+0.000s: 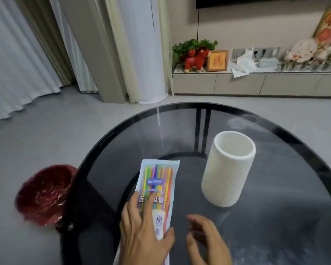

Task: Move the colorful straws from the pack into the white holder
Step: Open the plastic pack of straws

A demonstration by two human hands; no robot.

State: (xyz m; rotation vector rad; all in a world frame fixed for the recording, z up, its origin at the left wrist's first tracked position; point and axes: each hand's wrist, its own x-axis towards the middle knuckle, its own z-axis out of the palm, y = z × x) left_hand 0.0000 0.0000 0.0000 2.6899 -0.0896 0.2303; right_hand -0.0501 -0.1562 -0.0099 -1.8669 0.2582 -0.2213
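Getting hold of the pack

The pack [157, 194] lay flat on the glass table [275, 226], still sealed as far as could be seen, with the straws [161, 175] inside it. The left hand [143, 230] rested on its near end, fingers spread flat on top and thumb at the right edge. The right hand [204, 240] hovered just beside it, fingers loosely bent and holding nothing. The holder [227, 171] stood upright to the right, apart from the pack. To do this step well, the left hand should probably keep the pack still while the right hand opens one end gently, so the straws do not spill.
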